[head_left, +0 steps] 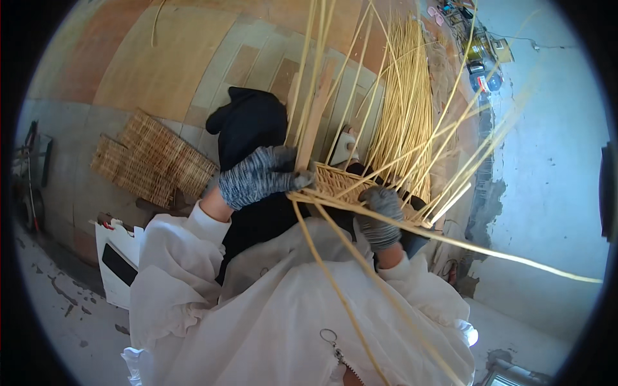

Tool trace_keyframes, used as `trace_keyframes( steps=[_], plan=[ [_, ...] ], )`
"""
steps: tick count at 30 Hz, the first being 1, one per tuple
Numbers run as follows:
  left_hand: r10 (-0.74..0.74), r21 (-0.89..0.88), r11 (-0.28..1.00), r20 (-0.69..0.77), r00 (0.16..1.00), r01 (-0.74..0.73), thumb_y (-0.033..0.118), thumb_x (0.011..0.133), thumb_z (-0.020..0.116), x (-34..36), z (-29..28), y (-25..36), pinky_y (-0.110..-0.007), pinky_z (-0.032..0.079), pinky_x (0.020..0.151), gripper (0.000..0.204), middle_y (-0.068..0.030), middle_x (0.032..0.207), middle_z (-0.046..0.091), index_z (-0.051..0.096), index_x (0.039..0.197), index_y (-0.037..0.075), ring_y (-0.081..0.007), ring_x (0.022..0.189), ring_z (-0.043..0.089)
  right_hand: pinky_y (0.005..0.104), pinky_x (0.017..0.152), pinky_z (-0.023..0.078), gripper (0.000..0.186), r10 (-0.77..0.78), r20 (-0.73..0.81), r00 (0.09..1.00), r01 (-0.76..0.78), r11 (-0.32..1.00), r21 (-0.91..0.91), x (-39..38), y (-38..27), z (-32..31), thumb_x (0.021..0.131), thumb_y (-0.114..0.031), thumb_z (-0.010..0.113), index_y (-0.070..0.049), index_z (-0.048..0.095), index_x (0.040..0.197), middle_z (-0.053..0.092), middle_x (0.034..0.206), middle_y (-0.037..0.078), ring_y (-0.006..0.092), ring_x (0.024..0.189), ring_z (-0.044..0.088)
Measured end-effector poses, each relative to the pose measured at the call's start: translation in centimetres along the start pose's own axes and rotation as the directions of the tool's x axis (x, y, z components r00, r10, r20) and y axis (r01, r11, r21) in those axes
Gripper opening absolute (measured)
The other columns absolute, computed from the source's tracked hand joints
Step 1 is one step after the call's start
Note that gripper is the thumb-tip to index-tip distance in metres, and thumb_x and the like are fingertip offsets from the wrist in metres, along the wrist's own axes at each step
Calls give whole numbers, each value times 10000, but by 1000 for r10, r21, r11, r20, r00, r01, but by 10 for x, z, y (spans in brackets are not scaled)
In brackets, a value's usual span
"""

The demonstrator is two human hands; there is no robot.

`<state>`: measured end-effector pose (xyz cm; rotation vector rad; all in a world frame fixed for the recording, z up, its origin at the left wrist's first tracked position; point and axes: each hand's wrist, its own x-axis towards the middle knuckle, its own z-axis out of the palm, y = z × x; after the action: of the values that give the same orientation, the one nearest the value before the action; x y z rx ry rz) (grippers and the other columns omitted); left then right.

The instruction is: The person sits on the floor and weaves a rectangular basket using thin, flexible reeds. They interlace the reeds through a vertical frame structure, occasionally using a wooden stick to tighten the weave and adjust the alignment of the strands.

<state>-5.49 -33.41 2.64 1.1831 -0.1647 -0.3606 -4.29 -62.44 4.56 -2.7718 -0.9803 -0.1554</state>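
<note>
A partly woven wicker piece (339, 183) lies across my lap, with long pale wicker rods standing up and fanning out from it. My left hand (261, 177), in a grey marled knit glove, is closed at its left corner, thumb and fingers pinching beside a flat wooden slat (313, 122) that stands upright. My right hand (381, 217), gloved alike, is closed over the near edge of the weave, its fingers curled onto a rod there. One long rod (502, 256) runs along that edge and sticks out far to the right. Two rods (329, 273) hang over my white smock.
A large bundle of loose rods (405, 96) lies on the floor ahead. Woven wicker panels (154, 157) rest at the left. A white box-like object (116, 264) stands by my left elbow. Bottles (483, 78) and clutter line the pale wall at the right.
</note>
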Motion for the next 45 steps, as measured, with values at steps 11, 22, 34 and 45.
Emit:
trace_keyframes(
  steps=[11, 22, 34, 45],
  plan=[
    [-27, 529, 848, 59, 998, -8, 254, 809, 674, -23, -13, 13, -317, 501, 681, 268, -113, 861, 638, 618, 937, 25, -219, 780, 642, 289, 664, 507, 383, -70, 291, 954, -281, 118, 952, 57, -113, -45, 922, -323, 496, 27, 550, 1066, 640, 855, 133, 177, 753, 621],
    [-221, 367, 907, -3, 975, 207, 261, 742, 752, -27, -29, 28, -303, 504, 709, 347, -89, 793, 632, 584, 919, 15, -178, 756, 615, 330, 681, 489, 302, -15, 227, 974, -224, -219, 950, 51, -95, -22, 906, -253, 539, 0, 510, 1067, 588, 870, 130, 182, 763, 578],
    [-312, 25, 945, -239, 920, 327, 82, 819, 667, -28, 8, 19, -251, 487, 732, 204, -41, 805, 599, 474, 759, 55, -122, 790, 549, 326, 746, 496, 453, 196, 95, 976, -214, 794, 569, 124, -69, -40, 813, -80, 603, 25, 453, 1228, 558, 1063, 141, 218, 860, 584],
    [-169, -28, 985, -401, 901, 172, 66, 768, 707, -17, 2, 9, -265, 481, 647, 233, -27, 709, 546, 479, 726, 52, -100, 672, 509, 167, 345, 292, 222, 430, 445, 785, -187, -520, 833, 174, -121, 30, 899, -212, 541, -19, 584, 999, 466, 567, -34, 45, 407, 402]
  ],
)
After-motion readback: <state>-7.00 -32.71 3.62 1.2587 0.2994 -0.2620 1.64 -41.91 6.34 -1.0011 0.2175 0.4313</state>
